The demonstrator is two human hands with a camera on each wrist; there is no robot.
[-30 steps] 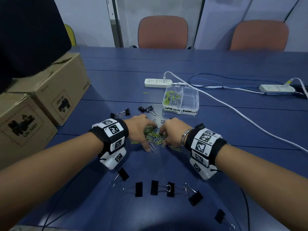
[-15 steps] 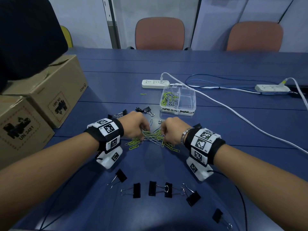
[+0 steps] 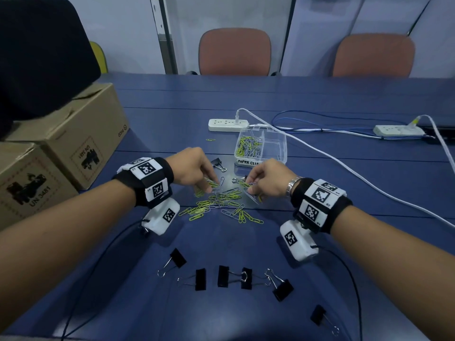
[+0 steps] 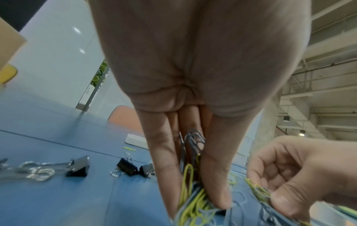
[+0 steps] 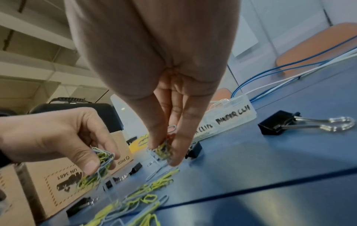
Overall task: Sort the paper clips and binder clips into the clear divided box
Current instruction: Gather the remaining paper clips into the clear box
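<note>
A loose pile of yellow-green and grey paper clips (image 3: 219,204) lies on the blue table between my hands. My left hand (image 3: 197,168) pinches a bunch of paper clips (image 4: 193,191) just above the pile's left side. On the pile's right, my right hand (image 3: 263,179) pinches another small bunch (image 5: 164,149). The clear divided box (image 3: 273,148) stands just beyond, its left compartment holding paper clips (image 3: 248,147); the right compartment looks empty. Several black binder clips (image 3: 222,276) lie in a row near me.
Two cardboard boxes (image 3: 71,141) stand at the left. Power strips (image 3: 227,124) and cables (image 3: 344,168) run behind and to the right of the box. More binder clips (image 3: 218,163) lie near the box, one (image 3: 320,316) at the near right.
Both hands have lifted off the pile, each now pinching a bunch of paper clips, and have moved slightly towards the box.
</note>
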